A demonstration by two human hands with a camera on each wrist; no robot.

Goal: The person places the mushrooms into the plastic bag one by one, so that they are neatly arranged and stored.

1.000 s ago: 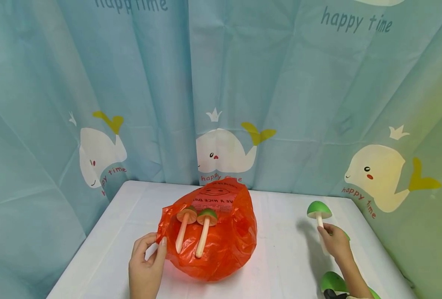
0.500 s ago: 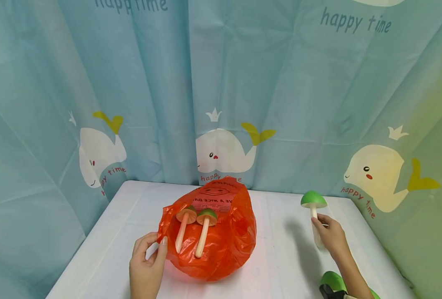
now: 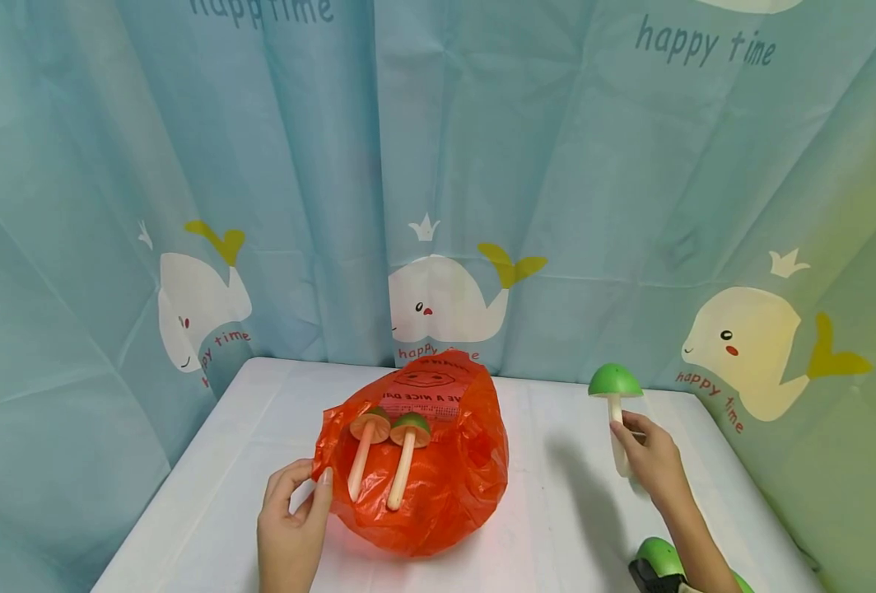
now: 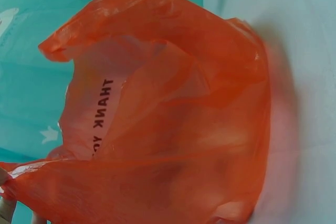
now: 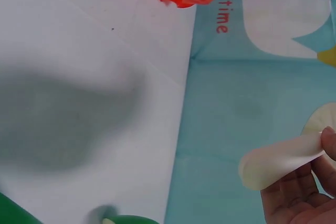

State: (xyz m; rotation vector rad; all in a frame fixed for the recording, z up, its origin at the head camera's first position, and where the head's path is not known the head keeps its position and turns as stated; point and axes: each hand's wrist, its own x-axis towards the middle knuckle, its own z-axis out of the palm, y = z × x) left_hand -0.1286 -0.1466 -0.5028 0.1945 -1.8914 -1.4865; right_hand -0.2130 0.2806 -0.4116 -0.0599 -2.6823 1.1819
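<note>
A pale blue curtain (image 3: 601,181), printed with white whales and "happy time", hangs behind the table and along its left and right edges. The white table (image 3: 534,511) comes next in size; its far edge meets the curtain, and its near edge falls outside the head view.

A thin red-orange plastic bag (image 3: 438,486) sits on it, closer to the left edge than to the right, reaching back toward the far edge, its mouth spread open. The left hand (image 3: 290,527) is at the bag's left side, thumb and fingers pinching the rim. The right hand (image 3: 653,453) is over the right part of the table, its fingers narrowed around a stem, thumb opposite.

That stem belongs to the held mushroom (image 3: 616,382), green-capped, cap up and leaning slightly, raised off the table near the far right corner and well apart from the bag. Two bagged mushrooms (image 3: 401,473) lie side by side in the bag's mouth, caps toward the far edge, pale stems toward the near edge. More green caps (image 3: 659,555) rest toward the near right corner, partly hidden by the right forearm. A black piece (image 3: 656,578) shows at the right wrist. Smallest is the mirrored dark lettering (image 4: 101,111) inside the bag, reading "THANK", the next word partly hidden.
</note>
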